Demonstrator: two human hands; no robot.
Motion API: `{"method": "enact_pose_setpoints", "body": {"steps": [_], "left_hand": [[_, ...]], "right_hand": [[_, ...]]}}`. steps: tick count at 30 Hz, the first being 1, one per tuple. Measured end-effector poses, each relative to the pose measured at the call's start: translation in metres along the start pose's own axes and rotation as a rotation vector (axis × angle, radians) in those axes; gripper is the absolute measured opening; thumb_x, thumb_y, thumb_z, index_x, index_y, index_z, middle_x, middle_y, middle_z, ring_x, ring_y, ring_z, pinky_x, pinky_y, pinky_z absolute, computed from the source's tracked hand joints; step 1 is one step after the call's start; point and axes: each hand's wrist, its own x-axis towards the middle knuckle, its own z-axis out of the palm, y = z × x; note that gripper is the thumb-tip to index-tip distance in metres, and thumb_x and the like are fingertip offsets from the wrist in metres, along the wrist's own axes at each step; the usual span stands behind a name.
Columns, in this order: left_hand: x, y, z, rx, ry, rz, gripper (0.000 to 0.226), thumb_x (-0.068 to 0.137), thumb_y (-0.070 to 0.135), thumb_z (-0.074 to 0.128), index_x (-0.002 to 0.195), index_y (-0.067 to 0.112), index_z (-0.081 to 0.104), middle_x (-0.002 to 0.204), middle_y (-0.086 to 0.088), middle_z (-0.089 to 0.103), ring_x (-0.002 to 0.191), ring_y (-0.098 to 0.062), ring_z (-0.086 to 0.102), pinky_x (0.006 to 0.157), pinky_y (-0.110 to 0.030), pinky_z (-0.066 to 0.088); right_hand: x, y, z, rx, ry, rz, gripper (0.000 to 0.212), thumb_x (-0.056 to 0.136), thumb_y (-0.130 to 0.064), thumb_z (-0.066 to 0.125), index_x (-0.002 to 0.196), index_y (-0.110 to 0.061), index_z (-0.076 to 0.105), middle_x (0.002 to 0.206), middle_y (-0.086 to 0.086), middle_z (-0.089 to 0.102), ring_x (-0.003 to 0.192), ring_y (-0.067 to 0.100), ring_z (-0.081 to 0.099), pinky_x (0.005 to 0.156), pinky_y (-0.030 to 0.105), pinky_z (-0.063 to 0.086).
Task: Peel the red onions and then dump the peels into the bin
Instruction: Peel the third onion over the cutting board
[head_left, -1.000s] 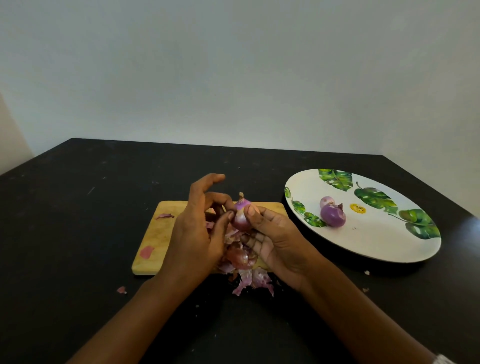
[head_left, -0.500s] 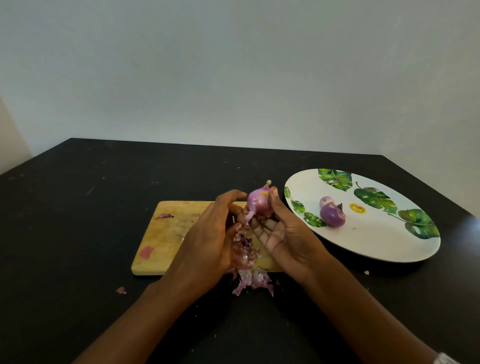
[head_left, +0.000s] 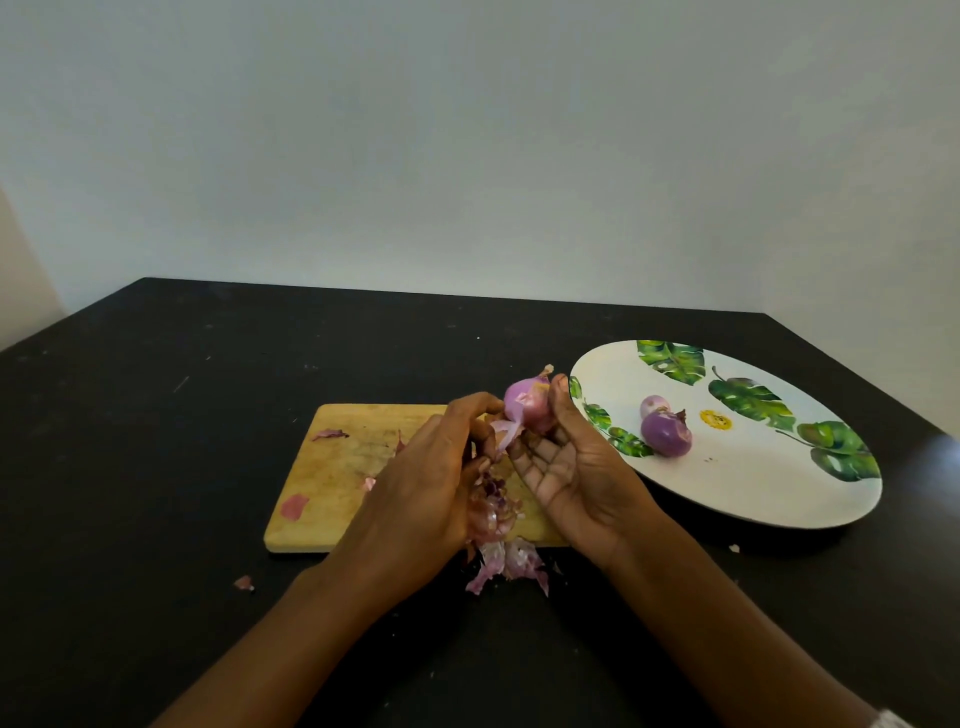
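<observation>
My right hand (head_left: 571, 462) holds a small red onion (head_left: 527, 402) between thumb and fingertips, above the right end of the wooden cutting board (head_left: 332, 478). My left hand (head_left: 431, 478) pinches a pale strip of skin (head_left: 505, 434) hanging off the onion's left side. A heap of purple peels (head_left: 498, 540) lies under my hands at the board's front edge and spills onto the black table. Two peeled onions, a larger one (head_left: 666, 434) and a smaller one (head_left: 653, 404), sit on the leaf-patterned plate (head_left: 779, 493) to the right. No bin is in view.
Loose peel scraps lie on the board (head_left: 294, 506) and on the table at the front left (head_left: 243, 583). The black table (head_left: 156, 441) ends at a pale wall behind.
My right hand lifted the onion up and to the right, toward the plate. My left hand dropped lower and now draws a strip of skin down off the onion.
</observation>
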Motion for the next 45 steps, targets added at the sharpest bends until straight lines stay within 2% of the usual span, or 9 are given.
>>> {"method": "enact_pose_setpoints", "body": {"steps": [5,8,11,17,21,28,33,39,45], "left_hand": [[0.001,-0.006,-0.005,-0.020,0.239,0.034,0.032,0.084,0.038,0.050,0.113,0.045,0.040,0.085,0.015,0.056,0.082,-0.008,0.058,0.068,-0.025,0.052],[0.004,-0.009,-0.009,-0.054,0.408,-0.004,0.025,0.084,0.029,0.058,0.107,0.034,0.049,0.082,0.013,0.057,0.080,-0.008,0.058,0.072,-0.023,0.050],[0.005,-0.006,-0.011,-0.117,0.476,-0.026,0.030,0.081,0.017,0.065,0.106,0.026,0.051,0.085,0.012,0.059,0.083,-0.006,0.059,0.073,-0.015,0.049],[0.005,0.000,-0.009,-0.146,0.339,0.019,0.057,0.072,0.009,0.076,0.109,0.038,0.047,0.096,0.013,0.059,0.094,-0.001,0.058,0.077,-0.010,0.048],[0.004,-0.004,-0.005,-0.051,0.297,0.047,0.058,0.071,0.010,0.078,0.112,0.040,0.048,0.099,0.009,0.058,0.097,-0.002,0.055,0.078,-0.007,0.046],[0.005,-0.006,-0.008,0.011,0.311,0.090,0.064,0.071,0.003,0.077,0.116,0.035,0.046,0.100,0.005,0.057,0.095,-0.001,0.054,0.075,-0.005,0.045],[0.006,-0.008,-0.008,0.053,0.282,0.091,0.062,0.072,0.006,0.076,0.116,0.037,0.045,0.097,0.020,0.051,0.096,0.001,0.052,0.079,-0.004,0.043],[0.003,-0.009,-0.005,0.077,0.238,0.083,0.051,0.080,0.011,0.069,0.117,0.037,0.044,0.097,0.008,0.056,0.087,-0.001,0.057,0.083,-0.009,0.044],[0.005,-0.009,-0.007,0.002,0.300,0.063,0.070,0.073,0.007,0.074,0.123,0.040,0.036,0.094,0.019,0.053,0.097,0.000,0.054,0.085,-0.004,0.041]], "right_hand": [[0.004,-0.004,-0.003,-0.069,0.042,-0.031,0.046,0.074,-0.038,0.065,0.106,-0.005,0.059,0.092,0.014,0.072,0.081,0.020,0.068,0.067,0.026,0.057],[0.005,-0.005,-0.005,-0.110,0.039,-0.019,0.049,0.068,-0.037,0.067,0.105,-0.006,0.059,0.105,0.016,0.066,0.091,0.022,0.063,0.074,0.027,0.056],[0.004,-0.001,-0.006,-0.197,-0.016,-0.019,0.046,0.070,-0.032,0.067,0.108,-0.008,0.060,0.097,0.011,0.070,0.084,0.018,0.066,0.071,0.026,0.055],[0.000,0.003,-0.002,-0.234,-0.169,-0.055,0.057,0.069,-0.014,0.068,0.122,0.002,0.055,0.110,0.021,0.066,0.082,0.021,0.071,0.067,0.025,0.057],[-0.001,0.004,-0.004,-0.224,-0.236,-0.027,0.054,0.068,-0.005,0.069,0.120,-0.001,0.055,0.114,0.024,0.066,0.093,0.028,0.070,0.077,0.034,0.060],[-0.001,0.003,-0.003,-0.255,-0.255,-0.022,0.045,0.072,-0.010,0.067,0.115,-0.001,0.058,0.108,0.019,0.070,0.093,0.025,0.071,0.074,0.029,0.059],[-0.001,0.004,-0.005,-0.314,-0.232,-0.033,0.043,0.071,-0.010,0.069,0.112,-0.002,0.059,0.109,0.020,0.070,0.096,0.028,0.070,0.079,0.034,0.059],[-0.003,0.003,-0.004,-0.311,-0.237,-0.040,0.040,0.073,-0.010,0.068,0.111,0.000,0.060,0.102,0.019,0.072,0.088,0.024,0.072,0.069,0.027,0.058],[-0.004,0.004,-0.002,-0.283,-0.233,-0.037,0.040,0.072,-0.011,0.068,0.109,-0.001,0.059,0.100,0.018,0.072,0.087,0.024,0.072,0.070,0.028,0.059]]}}
